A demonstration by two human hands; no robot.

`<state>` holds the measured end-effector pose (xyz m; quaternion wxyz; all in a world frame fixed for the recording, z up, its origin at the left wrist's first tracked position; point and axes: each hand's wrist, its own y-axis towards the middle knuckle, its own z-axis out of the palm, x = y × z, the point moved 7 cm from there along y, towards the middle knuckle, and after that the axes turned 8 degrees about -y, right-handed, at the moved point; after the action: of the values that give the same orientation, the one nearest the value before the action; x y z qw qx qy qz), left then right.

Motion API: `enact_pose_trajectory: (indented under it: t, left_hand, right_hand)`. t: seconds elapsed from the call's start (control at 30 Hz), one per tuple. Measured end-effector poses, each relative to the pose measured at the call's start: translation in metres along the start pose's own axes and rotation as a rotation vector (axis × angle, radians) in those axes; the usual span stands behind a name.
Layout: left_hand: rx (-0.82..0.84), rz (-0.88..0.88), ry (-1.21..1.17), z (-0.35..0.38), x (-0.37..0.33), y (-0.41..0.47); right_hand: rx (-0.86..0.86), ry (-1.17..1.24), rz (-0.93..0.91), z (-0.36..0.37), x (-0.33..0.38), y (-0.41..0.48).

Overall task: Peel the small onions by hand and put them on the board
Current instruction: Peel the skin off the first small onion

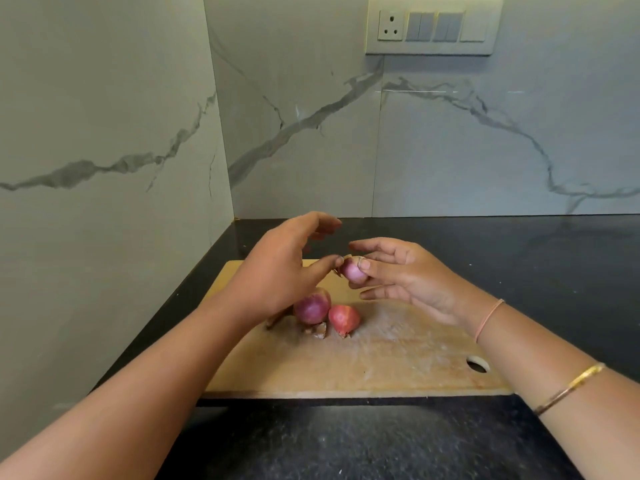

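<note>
My right hand pinches a small pale-purple onion between thumb and fingers, above the wooden board. My left hand hovers beside it, its thumb tip touching the onion's left end where a bit of dry skin sticks out; the other fingers are loosely spread. Two more small onions lie on the board below the hands: a rounder purple one and a redder pointed one. Scraps of dry peel lie next to them.
The board has a hanging hole at its right end and rests on a black counter. Marble-patterned walls meet in a corner at the left rear. A switch panel with a socket is on the back wall.
</note>
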<state>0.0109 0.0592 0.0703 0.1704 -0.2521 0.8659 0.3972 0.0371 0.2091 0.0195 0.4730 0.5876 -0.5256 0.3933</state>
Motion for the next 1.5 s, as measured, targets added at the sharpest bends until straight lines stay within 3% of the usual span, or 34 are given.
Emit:
enact_pose_trajectory:
  t: [0.13,0.3,0.47,0.7,0.8,1.1,1.27,1.37,1.5]
  left_hand:
    - [-0.008,-0.139,-0.149,0.007,0.002,0.007]
    - [-0.114,-0.402,-0.56,0.011,0.018,0.008]
    - [-0.242,-0.476,-0.867,0.009,0.026,0.002]
    - [-0.389,-0.457,-0.836,-0.007,0.038,-0.003]
    - [-0.413,-0.425,-0.679,-0.015,0.041,-0.004]
    - [-0.104,-0.184,-0.033,0.01,0.009,0.0]
    - [-0.245,-0.284,-0.209,0.0,0.011,0.004]
    - [-0.216,-0.36,-0.38,0.003,0.011,0.009]
    - [-0.158,-0.438,-0.509,0.007,0.012,0.014]
  right_hand:
    - [-0.005,0.205,-0.013,0.003,0.004,0.0]
    - [-0.021,0.37,-0.023,0.008,0.009,0.001]
    - [-0.023,0.419,-0.007,0.016,0.009,0.002]
    - [-0.085,0.317,-0.055,0.016,0.014,0.0]
    - [-0.092,0.305,-0.017,0.011,0.009,0.0]
    - [-0.159,0.227,-0.029,0.0,0.011,0.0]
    - [-0.123,0.252,-0.053,0.006,0.014,0.0]
    - [-0.138,0.235,-0.065,0.012,0.018,-0.001]
    - [-0.299,0.162,-0.079,0.019,0.022,-0.003]
